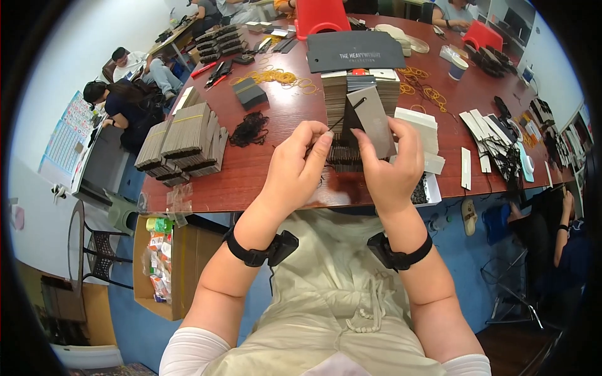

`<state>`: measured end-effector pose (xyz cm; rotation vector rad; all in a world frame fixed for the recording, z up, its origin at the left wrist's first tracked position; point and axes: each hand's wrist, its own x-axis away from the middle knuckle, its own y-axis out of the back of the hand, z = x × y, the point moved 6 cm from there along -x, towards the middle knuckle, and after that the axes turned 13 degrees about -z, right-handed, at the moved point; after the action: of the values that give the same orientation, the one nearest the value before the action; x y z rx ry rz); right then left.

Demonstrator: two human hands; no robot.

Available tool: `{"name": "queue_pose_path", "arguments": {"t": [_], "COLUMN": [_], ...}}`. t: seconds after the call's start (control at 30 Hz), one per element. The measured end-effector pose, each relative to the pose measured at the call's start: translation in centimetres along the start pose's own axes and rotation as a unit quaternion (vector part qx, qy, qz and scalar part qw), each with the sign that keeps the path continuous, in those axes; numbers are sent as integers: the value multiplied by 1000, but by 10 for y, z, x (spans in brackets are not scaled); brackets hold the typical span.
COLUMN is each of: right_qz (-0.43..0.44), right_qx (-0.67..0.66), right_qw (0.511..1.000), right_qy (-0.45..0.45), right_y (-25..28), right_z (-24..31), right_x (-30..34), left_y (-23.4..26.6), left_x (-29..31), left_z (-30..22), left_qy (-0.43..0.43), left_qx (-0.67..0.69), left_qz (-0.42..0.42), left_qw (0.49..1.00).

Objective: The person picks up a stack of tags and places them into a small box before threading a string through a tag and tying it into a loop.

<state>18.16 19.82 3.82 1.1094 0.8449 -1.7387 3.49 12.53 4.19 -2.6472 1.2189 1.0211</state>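
Head view, looking down at a person seated at a reddish-brown table [263, 169]. The right hand [392, 166] gripped a grey card tag [376, 122] by its lower edge, thumb in front and fingers behind, holding it upright and slightly tilted above the near table edge. The left hand [301, 163] had its thumb and forefinger pinched on a thin black string [343, 116], which ran up to the small hole near the top of the tag. Directly behind the tag stood a tall stack of similar tags [360, 94], and beyond that lay a dark flat folder [354, 50]. To the left of the hands rested a loose tangle of black strings [249, 130], and farther left bundles of banded grey cards [188, 138] lay close to the table edge. Yellow rubber bands [282, 77] were scattered across the middle of the table. White card strips [466, 168] lay to the right of the right hand. Both wrists carried black bands with small dark units. A cardboard box [163, 263] holding small packets stood on the blue floor below the table's left corner. Other people sat at the far and left sides of the room.
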Motion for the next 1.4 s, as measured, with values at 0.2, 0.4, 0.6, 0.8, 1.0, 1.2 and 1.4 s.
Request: {"name": "queue_pose_path", "arguments": {"t": [0.2,0.4,0.6,0.8,1.0,1.2,1.4], "right_qz": [21,41,113,156,239,316,254], "right_qx": [12,-6,-29,-19,48,-127,-241], "right_qw": [999,995,986,981,970,928,821], "right_qy": [-32,-90,-116,-113,10,-152,-450], "right_y": [2,5,15,17,20,6,-26], "right_z": [4,0,6,0,20,18,15], "right_x": [-8,-9,-24,-33,-37,-28,-36], "left_y": [3,3,10,5,10,7,6], "left_x": [2,4,6,5,7,10,12], "left_z": [-1,-8,-10,-14,-14,-12,-9], "left_qy": [7,-8,-23,-21,-5,41,88], "left_qx": [-4,-15,-21,-22,-12,27,43], "left_qz": [5,9,4,23,30,59,74], "left_qw": [1000,1000,999,999,999,997,992]}}
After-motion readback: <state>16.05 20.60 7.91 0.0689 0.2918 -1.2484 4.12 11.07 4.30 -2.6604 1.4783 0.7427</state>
